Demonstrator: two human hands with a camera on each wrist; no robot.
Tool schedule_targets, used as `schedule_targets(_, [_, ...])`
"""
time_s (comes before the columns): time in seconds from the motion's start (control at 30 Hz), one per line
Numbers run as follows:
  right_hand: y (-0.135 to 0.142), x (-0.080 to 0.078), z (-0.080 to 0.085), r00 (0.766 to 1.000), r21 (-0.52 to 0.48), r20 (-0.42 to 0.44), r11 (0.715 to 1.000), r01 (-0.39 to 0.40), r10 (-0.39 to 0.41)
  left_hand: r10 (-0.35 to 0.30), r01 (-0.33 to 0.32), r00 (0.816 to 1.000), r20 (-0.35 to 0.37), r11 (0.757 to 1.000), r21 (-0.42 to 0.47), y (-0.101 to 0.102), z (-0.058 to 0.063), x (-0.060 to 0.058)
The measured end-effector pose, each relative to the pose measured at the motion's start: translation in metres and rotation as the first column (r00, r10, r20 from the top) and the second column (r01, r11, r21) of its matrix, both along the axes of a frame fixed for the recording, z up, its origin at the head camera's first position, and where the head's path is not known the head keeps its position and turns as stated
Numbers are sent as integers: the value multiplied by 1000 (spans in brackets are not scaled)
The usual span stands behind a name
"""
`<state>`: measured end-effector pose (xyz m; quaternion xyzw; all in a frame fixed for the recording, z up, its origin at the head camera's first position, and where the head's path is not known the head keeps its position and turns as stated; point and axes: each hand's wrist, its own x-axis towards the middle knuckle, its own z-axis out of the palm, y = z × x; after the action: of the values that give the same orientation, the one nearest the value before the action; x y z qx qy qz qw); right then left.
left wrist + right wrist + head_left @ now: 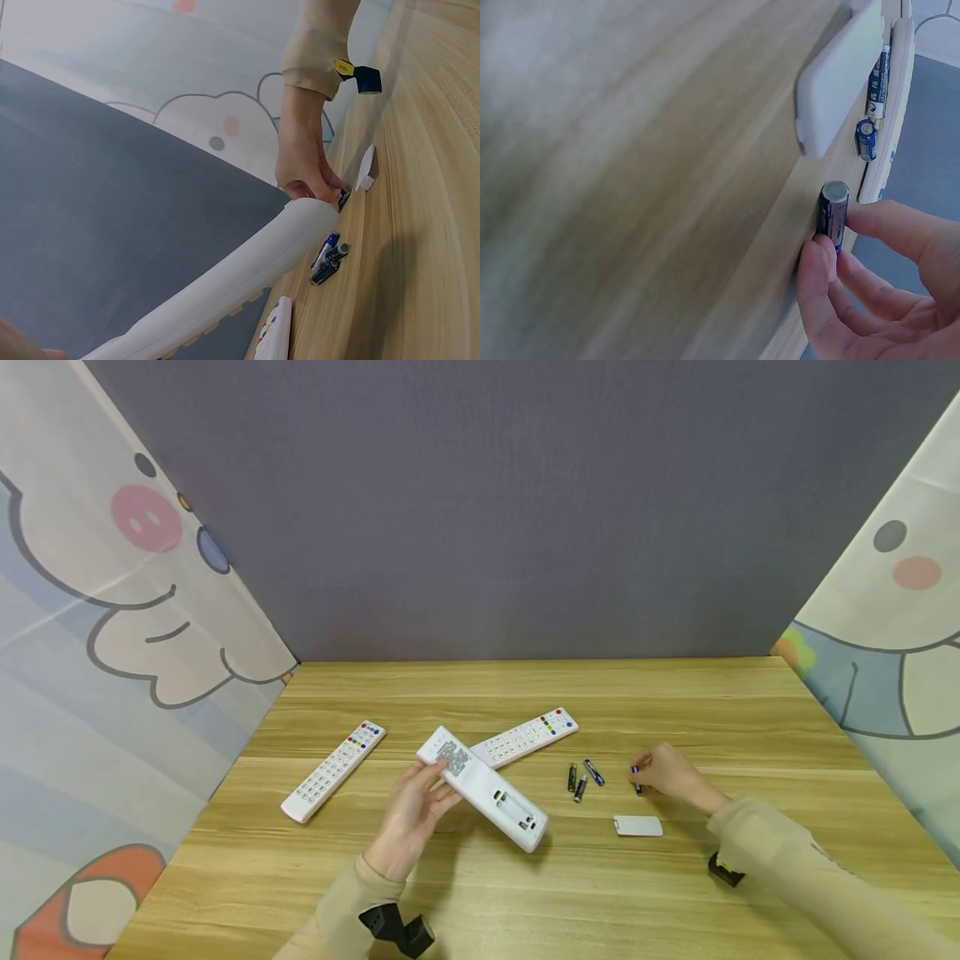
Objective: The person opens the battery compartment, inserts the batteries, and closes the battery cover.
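Observation:
My left hand (pixel 408 818) holds a white remote control (pixel 480 789) above the table, back side up and tilted. Its battery compartment (pixel 515 810) is uncovered and no batteries show in it. Over on the right, my right hand (pixel 670 771) pinches a dark blue and silver battery (pixel 832 214) between thumb and fingers, low at the tabletop. Several batteries are in view; a dark one (pixel 572 777), another dark one (pixel 581 788) and a blue one (pixel 594 772) lie left of that hand. The white battery cover (pixel 638 826) lies on the table just nearer to me.
A second white remote (pixel 333 772) lies face up at the left. A third remote (pixel 528 737), also face up, lies behind the held one, which partly hides it. A dark grey panel (pixel 480 510) rises behind the wooden table (pixel 570 902), with patterned cloths at both sides.

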<state>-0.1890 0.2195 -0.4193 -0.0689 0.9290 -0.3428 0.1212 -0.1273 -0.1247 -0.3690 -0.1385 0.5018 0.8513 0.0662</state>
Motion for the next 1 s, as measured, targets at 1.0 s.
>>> schedule_targets(1.0, [-18, 12, 9, 998, -293, -61, 956, -26, 8, -12, 13, 1000, -2, 1000, 23, 1, 1, -2])
